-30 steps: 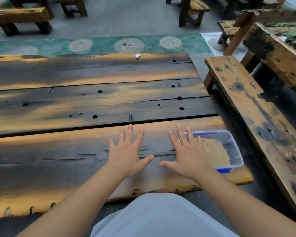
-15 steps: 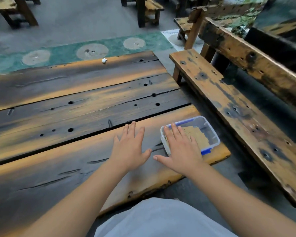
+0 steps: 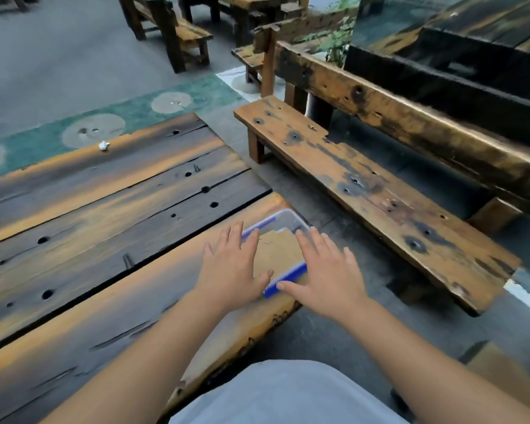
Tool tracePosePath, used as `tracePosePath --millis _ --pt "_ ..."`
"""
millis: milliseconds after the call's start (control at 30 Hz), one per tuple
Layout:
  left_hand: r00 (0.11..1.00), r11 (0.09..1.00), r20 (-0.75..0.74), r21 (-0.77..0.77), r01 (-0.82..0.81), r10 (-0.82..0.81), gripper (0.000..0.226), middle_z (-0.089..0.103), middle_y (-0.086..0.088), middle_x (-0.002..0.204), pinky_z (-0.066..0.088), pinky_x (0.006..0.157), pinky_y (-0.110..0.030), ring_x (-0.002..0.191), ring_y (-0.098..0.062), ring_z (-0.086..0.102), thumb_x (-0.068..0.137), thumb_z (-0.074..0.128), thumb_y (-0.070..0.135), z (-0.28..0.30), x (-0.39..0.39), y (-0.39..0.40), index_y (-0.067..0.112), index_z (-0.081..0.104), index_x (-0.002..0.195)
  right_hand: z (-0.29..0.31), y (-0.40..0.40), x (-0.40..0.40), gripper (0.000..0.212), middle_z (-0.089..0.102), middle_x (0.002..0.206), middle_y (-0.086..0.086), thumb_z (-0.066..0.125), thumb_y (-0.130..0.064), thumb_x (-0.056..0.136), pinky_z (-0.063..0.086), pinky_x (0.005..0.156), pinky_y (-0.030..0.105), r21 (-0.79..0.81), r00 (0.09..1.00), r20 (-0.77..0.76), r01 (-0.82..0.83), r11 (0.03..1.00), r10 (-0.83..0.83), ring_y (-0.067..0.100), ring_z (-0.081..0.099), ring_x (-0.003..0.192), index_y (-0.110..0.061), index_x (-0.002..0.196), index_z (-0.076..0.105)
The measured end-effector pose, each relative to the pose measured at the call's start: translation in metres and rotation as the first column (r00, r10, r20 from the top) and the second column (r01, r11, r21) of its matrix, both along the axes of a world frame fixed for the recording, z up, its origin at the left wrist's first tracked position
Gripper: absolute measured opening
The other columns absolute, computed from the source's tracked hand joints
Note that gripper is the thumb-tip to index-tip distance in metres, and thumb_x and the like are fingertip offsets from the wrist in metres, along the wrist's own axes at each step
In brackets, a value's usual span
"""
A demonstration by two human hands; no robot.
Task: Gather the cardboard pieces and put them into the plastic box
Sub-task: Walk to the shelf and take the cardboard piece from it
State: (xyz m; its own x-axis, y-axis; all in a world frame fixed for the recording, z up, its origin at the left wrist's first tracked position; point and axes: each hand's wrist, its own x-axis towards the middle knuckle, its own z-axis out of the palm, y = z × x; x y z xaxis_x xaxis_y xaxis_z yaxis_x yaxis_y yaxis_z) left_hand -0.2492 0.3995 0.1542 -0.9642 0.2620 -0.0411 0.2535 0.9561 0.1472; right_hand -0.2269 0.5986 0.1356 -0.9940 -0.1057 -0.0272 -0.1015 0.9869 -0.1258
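Observation:
A clear plastic box [image 3: 283,218] with blue rim clips sits at the right end of the wooden table's near plank. Brown cardboard pieces [image 3: 277,250] lie flat inside it. My left hand [image 3: 231,267] is spread over the box's left side, fingers apart, thumb by the blue front clip. My right hand [image 3: 326,269] is spread over the box's right side, its thumb near the same clip. Neither hand holds anything. Whether the palms touch the box I cannot tell.
The dark-and-orange plank table [image 3: 98,228] stretches left, with a small white scrap [image 3: 104,145] at its far edge. A wooden bench [image 3: 364,191] with a backrest stands to the right across a narrow gap. A cardboard box [image 3: 502,374] sits on the floor at lower right.
The view swung right. Both hands moved right from the bare plank to the box, the left hand now on its left side and the right hand on its right side.

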Motion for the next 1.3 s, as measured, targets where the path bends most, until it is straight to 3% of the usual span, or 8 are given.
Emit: tracePosePath --millis 133,300,667,1000,1300 --pt "0.990 0.992 -0.057 -0.007 0.127 -0.127 0.077 0.016 -0.007 0.157 0.025 0.105 -0.056 0.143 -0.023 0.011 0.076 0.033 0.069 0.002 -0.011 0.068 0.027 0.024 0.141 0.003 0.060 0.006 0.107 0.005 0.163 -0.002 0.018 -0.092 0.063 0.017 0.113 0.054 -0.036 0.994 0.020 0.108 0.994 -0.107 0.018 0.008 0.148 -0.034 0.152 0.000" --pt "0.963 0.965 -0.057 -0.008 0.262 -0.262 0.079 0.014 -0.008 0.158 0.022 0.107 -0.061 0.145 -0.027 0.009 0.080 0.031 0.069 -0.005 -0.019 0.137 0.028 0.019 0.147 0.004 0.125 0.021 0.099 0.007 0.163 -0.001 0.013 -0.089 0.070 0.018 0.114 0.054 -0.041 0.973 0.004 0.232 0.972 -0.232 0.020 0.009 0.148 -0.034 0.152 0.000" --pt "0.796 0.796 0.001 0.004 0.606 -0.606 0.080 0.004 -0.008 0.160 0.021 0.109 -0.061 0.145 -0.027 0.004 0.084 0.041 0.064 -0.016 -0.012 0.294 0.026 0.016 0.149 -0.011 0.247 0.095 0.092 0.005 0.163 -0.001 0.018 -0.084 0.076 0.014 0.115 0.053 -0.052 0.799 0.079 0.600 0.798 -0.596 0.019 0.008 0.148 -0.035 0.152 0.002" --pt "0.532 0.530 -0.016 0.070 0.845 -0.847 0.078 0.004 -0.009 0.159 0.024 0.106 -0.062 0.145 -0.027 0.007 0.080 0.043 0.062 -0.017 -0.009 0.388 0.024 0.024 0.145 -0.015 0.282 0.149 0.087 0.001 0.164 -0.001 0.025 -0.079 0.082 0.012 0.115 0.052 -0.029 0.537 0.151 0.842 0.539 -0.830 0.019 0.007 0.148 -0.034 0.153 0.001" --pt "0.222 0.221 -0.012 0.063 0.973 -0.975 0.078 0.005 -0.010 0.159 0.026 0.107 -0.058 0.144 -0.030 0.013 0.080 0.040 0.064 -0.017 -0.003 0.460 0.027 0.023 0.146 -0.012 0.284 0.188 0.089 0.003 0.163 -0.001 0.026 -0.079 0.080 0.011 0.115 0.052 0.014 0.210 0.175 0.976 0.216 -0.962 0.020 0.011 0.147 -0.033 0.153 0.002"
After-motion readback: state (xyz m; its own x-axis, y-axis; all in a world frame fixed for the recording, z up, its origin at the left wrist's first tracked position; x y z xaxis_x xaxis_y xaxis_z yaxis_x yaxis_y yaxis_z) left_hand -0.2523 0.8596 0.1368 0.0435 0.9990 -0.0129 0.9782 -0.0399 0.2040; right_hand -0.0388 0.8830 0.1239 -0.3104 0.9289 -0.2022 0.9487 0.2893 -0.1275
